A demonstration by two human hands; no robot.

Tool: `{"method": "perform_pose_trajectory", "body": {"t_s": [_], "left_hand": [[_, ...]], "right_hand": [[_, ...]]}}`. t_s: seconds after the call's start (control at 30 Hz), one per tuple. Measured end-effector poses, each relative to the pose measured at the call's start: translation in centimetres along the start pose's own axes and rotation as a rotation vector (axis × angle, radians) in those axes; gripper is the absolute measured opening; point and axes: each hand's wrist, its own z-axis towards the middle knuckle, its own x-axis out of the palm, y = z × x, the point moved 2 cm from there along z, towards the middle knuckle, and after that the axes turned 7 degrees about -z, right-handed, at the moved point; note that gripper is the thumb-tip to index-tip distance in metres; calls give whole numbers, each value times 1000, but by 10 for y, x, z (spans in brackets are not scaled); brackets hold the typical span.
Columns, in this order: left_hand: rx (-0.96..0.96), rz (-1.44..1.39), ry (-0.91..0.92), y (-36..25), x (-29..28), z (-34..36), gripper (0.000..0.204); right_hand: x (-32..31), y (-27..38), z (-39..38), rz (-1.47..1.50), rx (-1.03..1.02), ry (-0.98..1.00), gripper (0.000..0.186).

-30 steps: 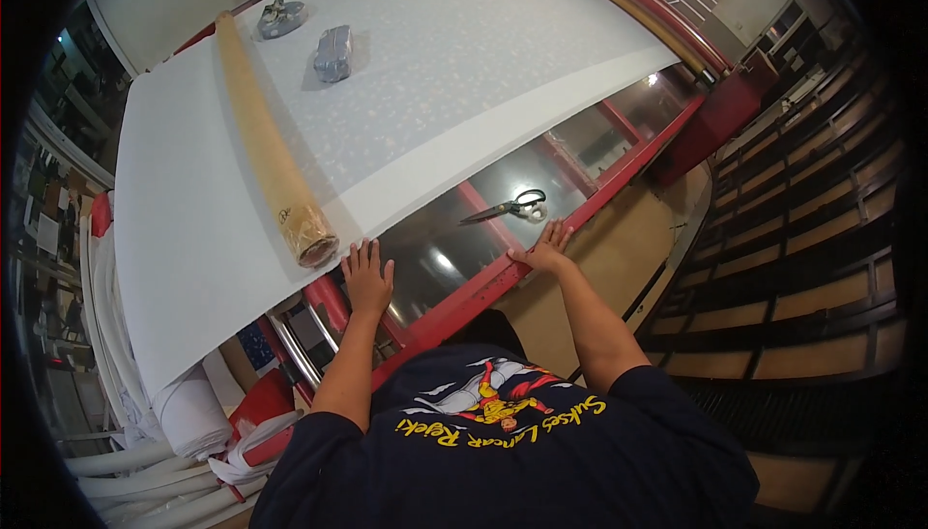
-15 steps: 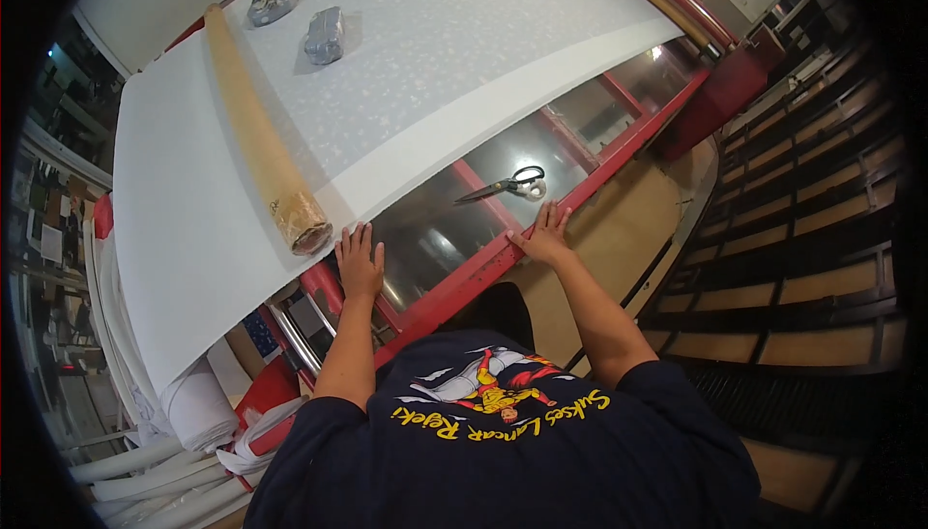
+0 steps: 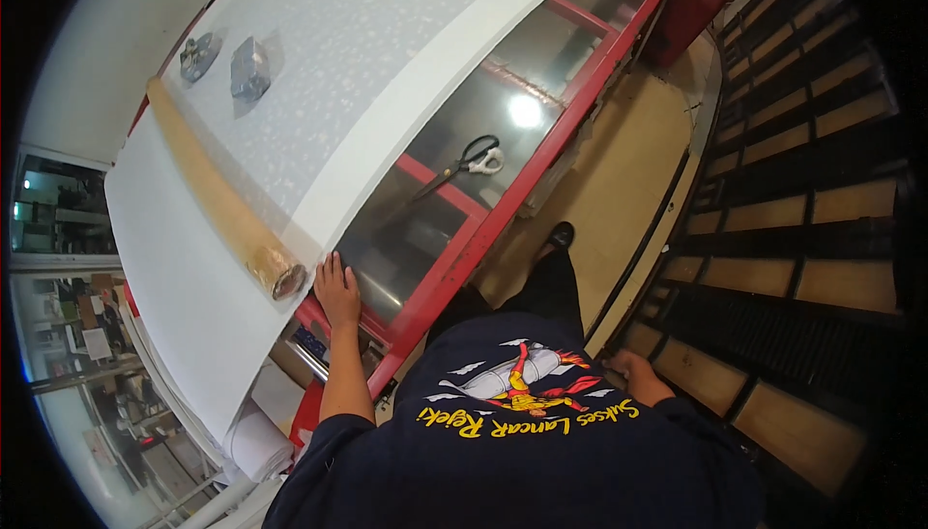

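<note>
Your hands are well apart. Your left hand lies flat at the edge of the white sheet, near a tan roll resting on it. Your right hand is beside your dark shirt; its grip cannot be told.

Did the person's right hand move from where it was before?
Yes. The right hand has come off the red rail and moved back toward the body, now beside the dark shirt.
</note>
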Motion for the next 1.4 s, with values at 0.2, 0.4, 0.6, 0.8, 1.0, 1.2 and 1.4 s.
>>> {"method": "perform_pose_trajectory", "body": {"t_s": [0.2, 0.4, 0.6, 0.8, 1.0, 1.2, 1.4], "left_hand": [[-114, 73, -86, -70, 16, 38, 44], [5, -49, -18, -225, 57, 142, 53], [105, -114, 71, -349, 87, 239, 55], [69, -250, 35, -398, 112, 272, 59], [7, -350, 3, -429, 149, 328, 59], [42, -304, -38, -483, 181, 430, 59], [-85, -281, -123, -501, 239, 533, 60]], "right_hand": [[-60, -11, 10, 616, 166, -69, 63], [-226, 3, 76, 344, -171, -140, 54], [-398, -54, 133, 712, -168, -579, 54], [-465, -83, 138, 660, 29, -482, 51], [-405, -111, 206, 634, -146, -517, 40], [-424, -54, 142, 188, -73, -30, 59], [-555, -80, 208, 683, -57, -211, 53]]}}
